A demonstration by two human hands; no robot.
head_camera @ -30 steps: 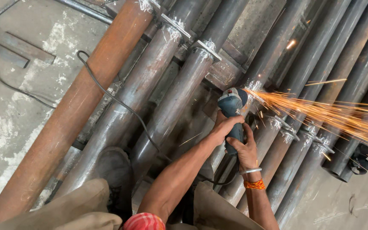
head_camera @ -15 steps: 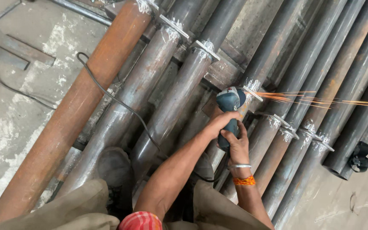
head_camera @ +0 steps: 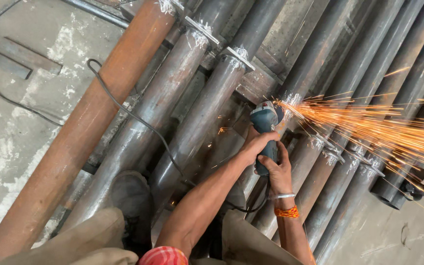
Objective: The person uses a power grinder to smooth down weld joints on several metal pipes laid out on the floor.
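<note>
I hold a blue-grey angle grinder (head_camera: 265, 119) with both hands. My left hand (head_camera: 255, 143) wraps the body just behind the head. My right hand (head_camera: 277, 171) grips the rear of the tool; its wrist bears a metal bangle and an orange thread. The disc touches a grey steel pipe (head_camera: 304, 91) near a welded flange, and a thick stream of orange sparks (head_camera: 369, 127) shoots to the right. The grinder's black cable (head_camera: 138, 120) runs left over the pipes.
Several long grey steel pipes (head_camera: 207, 105) with welded flange plates lie side by side on a slant. A rusty orange pipe (head_camera: 94, 118) lies at the left. Concrete floor (head_camera: 20, 122) with a flat steel bar is at the far left. My knees and shoe (head_camera: 128, 196) are below.
The spark stream was thin half a second ago and is now wide and dense again. The grinder and both hands stay at about the same spot on the pipe.
</note>
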